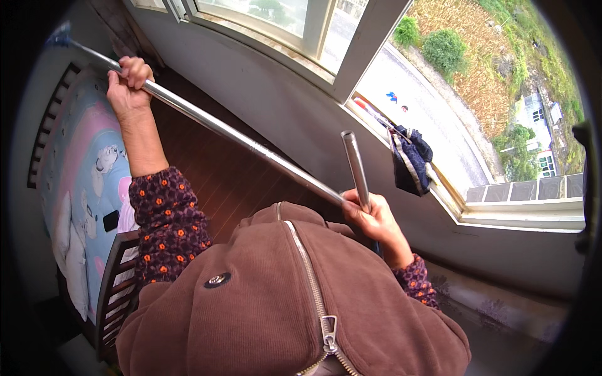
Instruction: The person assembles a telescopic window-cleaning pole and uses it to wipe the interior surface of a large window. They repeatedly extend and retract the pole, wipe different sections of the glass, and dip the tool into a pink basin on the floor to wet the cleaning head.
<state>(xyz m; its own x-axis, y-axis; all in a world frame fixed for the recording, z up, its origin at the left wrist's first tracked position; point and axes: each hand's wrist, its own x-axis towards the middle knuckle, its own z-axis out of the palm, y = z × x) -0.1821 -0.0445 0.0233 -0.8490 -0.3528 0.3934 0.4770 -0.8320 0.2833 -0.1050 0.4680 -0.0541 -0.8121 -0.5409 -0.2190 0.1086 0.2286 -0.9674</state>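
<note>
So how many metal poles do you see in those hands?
2. The long pole runs through the left hand and slants to the right hand; the short pole sticks up from the right hand. Any others could be hidden.

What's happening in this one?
The person's left hand grips a long metal pole, its blue far end blurred. The right hand holds a second tube at the pole's near end. A dark cloth hangs by the open window on the right; a bed stands on the left.
</note>
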